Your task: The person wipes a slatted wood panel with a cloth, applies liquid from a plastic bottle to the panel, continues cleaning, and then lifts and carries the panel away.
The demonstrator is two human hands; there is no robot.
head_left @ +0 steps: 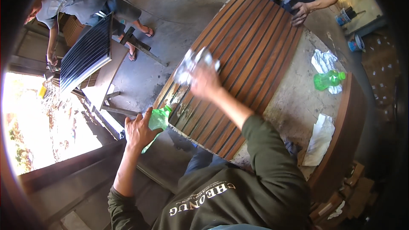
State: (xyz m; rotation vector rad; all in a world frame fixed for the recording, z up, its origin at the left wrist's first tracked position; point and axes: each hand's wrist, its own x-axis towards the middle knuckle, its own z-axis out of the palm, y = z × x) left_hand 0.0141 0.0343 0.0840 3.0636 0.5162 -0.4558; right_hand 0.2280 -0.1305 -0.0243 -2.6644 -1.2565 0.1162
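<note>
Two bare hands work at the near edge of a slatted wooden panel (251,42) of long, dark reddish-brown strips, which lies flat on a rough, pale, dusty surface (294,98). The left hand (139,130) has its fingers clamped around a translucent green plastic bottle (158,121), tilted with its neck toward the panel's scuffed lower corner. The right hand (205,81) has its fingers closed on a crumpled, whitish-grey wad of cloth or paper (191,64), blurred, pressed against the slats near the panel's left edge. A second green plastic bottle (328,79) lies on its side on white crumpled paper (324,61) at the right of the surface, well apart from both hands. Another person's hands (300,12) rest at the panel's far end. A seated person (81,0) bends over a dark ribbed panel (85,53) at upper left.
</note>
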